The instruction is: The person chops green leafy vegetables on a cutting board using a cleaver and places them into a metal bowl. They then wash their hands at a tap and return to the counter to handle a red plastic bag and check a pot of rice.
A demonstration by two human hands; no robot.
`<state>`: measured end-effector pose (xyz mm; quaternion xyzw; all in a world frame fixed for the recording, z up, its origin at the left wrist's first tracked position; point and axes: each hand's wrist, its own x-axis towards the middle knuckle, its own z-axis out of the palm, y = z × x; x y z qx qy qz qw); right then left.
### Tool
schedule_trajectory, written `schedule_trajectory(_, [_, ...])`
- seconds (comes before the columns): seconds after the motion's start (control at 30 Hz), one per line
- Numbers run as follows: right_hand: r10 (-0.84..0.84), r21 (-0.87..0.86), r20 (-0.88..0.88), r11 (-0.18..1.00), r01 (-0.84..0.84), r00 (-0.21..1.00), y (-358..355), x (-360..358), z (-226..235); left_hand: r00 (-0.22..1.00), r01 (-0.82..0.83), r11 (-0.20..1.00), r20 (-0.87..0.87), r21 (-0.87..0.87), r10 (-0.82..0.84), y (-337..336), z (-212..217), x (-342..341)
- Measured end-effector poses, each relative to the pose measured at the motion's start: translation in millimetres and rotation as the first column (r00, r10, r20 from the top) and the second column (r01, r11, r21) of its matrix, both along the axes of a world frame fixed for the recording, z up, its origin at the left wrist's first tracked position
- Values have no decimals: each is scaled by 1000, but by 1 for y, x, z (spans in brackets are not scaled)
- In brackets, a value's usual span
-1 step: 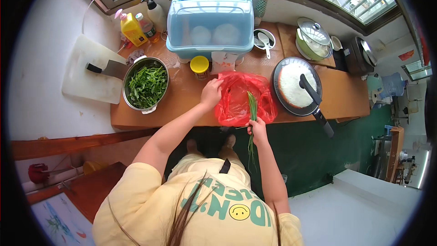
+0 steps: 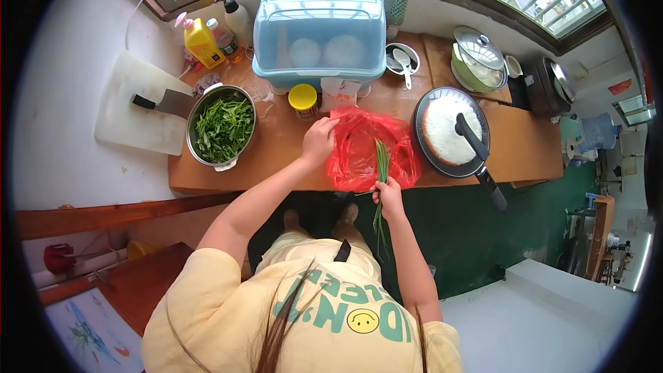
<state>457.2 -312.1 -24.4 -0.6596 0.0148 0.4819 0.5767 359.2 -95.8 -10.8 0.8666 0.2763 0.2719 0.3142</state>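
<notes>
A red plastic bag lies spread at the front edge of the wooden counter. My left hand pinches its upper left edge. Held in my right hand is a small bunch of thin scallions, gripped with closed fingers beside the bag's lower right part. Their upper ends lie over the bag, while the other ends hang below my hand, past the counter edge. A jar with a yellow lid stands just beyond my left hand. Right of the bag sits a frying pan, its glass lid over something round and white.
A pot of cut greens stands at the left, near a cleaver and a white cutting board. At the back are a blue lidded dish box and a bowl with a white spoon. A green pot stands back right.
</notes>
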Motion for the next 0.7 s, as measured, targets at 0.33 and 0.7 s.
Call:
schedule_trajectory(0.33, [62,165,-202,986,-28,978,86,-60,7,982,-5,975,-185,221,47,9,96,-78])
schedule_trajectory(0.7, [27,177,-224,984,14,974,135,-109,7,974,57,985,-207,-161,-90,21,89,-137])
